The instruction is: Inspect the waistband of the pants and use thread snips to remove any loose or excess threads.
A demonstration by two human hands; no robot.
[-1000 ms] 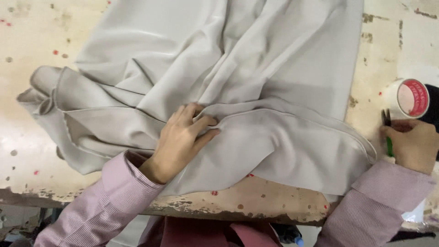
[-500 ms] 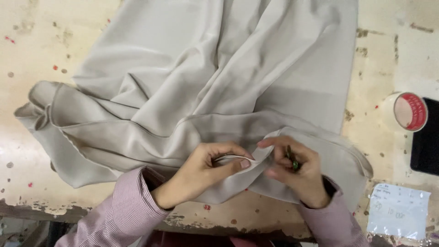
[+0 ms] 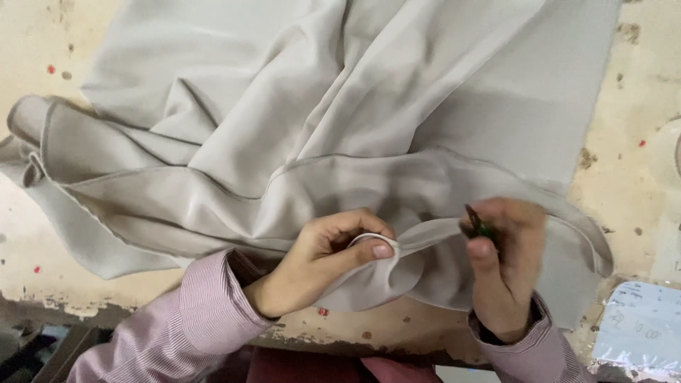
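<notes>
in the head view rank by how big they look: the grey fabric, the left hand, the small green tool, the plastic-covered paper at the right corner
1. grey fabric, far the largest.
2. left hand, pinching the fabric's edge.
3. plastic-covered paper, cut off by the frame, so it may not really be smaller than the hand.
4. green tool, mostly hidden in the right hand.

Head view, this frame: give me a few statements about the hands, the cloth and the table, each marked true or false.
1. The left hand pinches a folded edge of the grey cloth. True.
2. The right hand is empty. False: it holds a small dark green tool, blurred.
3. The cloth hangs from a rack. False: it lies crumpled on a worn table.
4. Both sleeves are striped pink. True.
5. A plastic-covered sheet of paper lies at the table's lower right. True.
</notes>
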